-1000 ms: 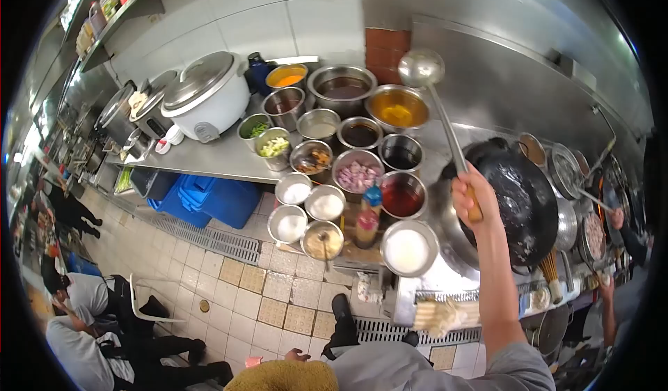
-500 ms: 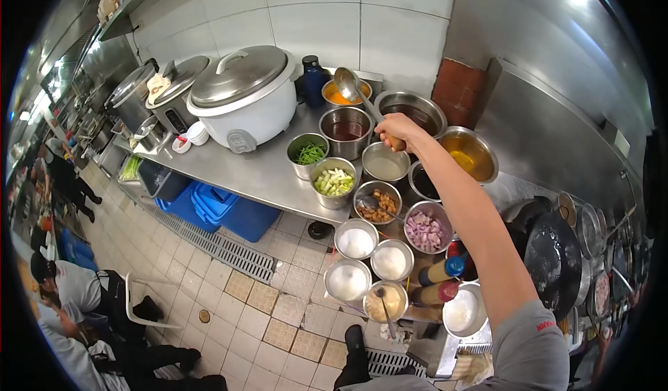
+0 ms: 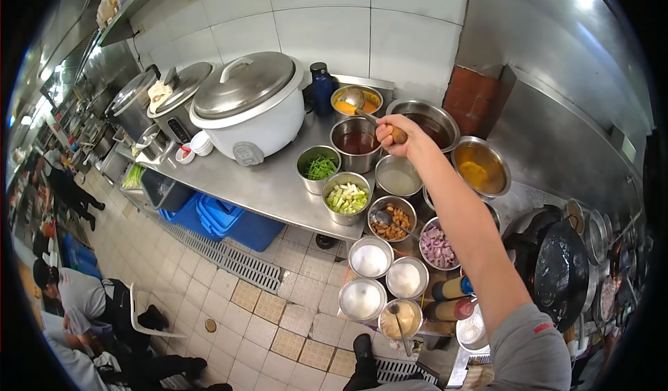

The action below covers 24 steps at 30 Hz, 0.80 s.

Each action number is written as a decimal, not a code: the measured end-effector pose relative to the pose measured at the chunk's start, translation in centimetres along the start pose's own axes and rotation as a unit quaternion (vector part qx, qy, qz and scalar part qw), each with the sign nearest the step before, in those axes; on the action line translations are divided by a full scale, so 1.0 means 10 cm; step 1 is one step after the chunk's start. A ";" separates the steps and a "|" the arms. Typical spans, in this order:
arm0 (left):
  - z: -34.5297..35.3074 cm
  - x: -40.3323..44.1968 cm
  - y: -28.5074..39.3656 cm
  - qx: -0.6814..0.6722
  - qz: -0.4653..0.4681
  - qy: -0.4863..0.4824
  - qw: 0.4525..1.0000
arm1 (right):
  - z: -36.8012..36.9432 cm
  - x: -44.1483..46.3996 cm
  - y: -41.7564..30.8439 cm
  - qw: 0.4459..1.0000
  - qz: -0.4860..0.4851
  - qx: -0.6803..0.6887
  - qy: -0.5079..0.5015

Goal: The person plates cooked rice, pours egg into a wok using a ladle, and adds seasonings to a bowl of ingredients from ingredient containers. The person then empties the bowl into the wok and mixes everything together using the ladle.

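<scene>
My right hand [image 3: 399, 133] is closed around the brown handle end of a metal ladle [image 3: 354, 98]. The ladle's bowl is down at the orange contents [image 3: 345, 107] of a steel pot [image 3: 380, 101] at the back, by the wall. Below the ladle's shaft stands a pot of dark red liquid [image 3: 356, 142], and a wide bowl of dark liquid [image 3: 433, 128] sits behind my hand. Under my wrist is a pot of cloudy liquid [image 3: 399, 175]. My forearm partly hides a dark-filled container. My left hand is out of view.
Nearby stand chopped greens [image 3: 321, 167], cut pale-green vegetable [image 3: 346, 198], diced onion [image 3: 438, 246], and white powders [image 3: 369, 259]. A large rice cooker [image 3: 243, 123] is left, a black wok [image 3: 559, 276] right. People in grey shirts [image 3: 81, 298] are at lower left.
The ladle's bowl has gone from raised above the orange-filled pot down to its contents. My hand still grips the handle. The whole view has shifted slightly.
</scene>
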<state>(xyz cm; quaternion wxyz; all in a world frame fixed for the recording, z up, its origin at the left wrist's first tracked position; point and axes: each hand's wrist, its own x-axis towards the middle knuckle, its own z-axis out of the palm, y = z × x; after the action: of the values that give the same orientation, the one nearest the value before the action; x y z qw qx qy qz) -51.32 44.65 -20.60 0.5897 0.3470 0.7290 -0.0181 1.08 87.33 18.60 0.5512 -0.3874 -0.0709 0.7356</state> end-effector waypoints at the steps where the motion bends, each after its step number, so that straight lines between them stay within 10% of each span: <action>1: 0.01 0.01 0.03 0.002 0.003 -0.004 1.000 | -0.07 -0.01 0.00 0.998 -0.003 0.055 -0.027; 24: 0.25 -0.17 -0.56 0.061 0.039 -0.080 0.994 | -0.66 -1.20 0.63 0.870 -0.097 0.369 -0.313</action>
<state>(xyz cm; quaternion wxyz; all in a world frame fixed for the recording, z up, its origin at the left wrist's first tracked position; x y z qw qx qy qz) -52.04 38.52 -22.01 0.6245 0.4077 0.6627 -0.0673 1.66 72.44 16.59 0.6717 0.1035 0.0002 0.7336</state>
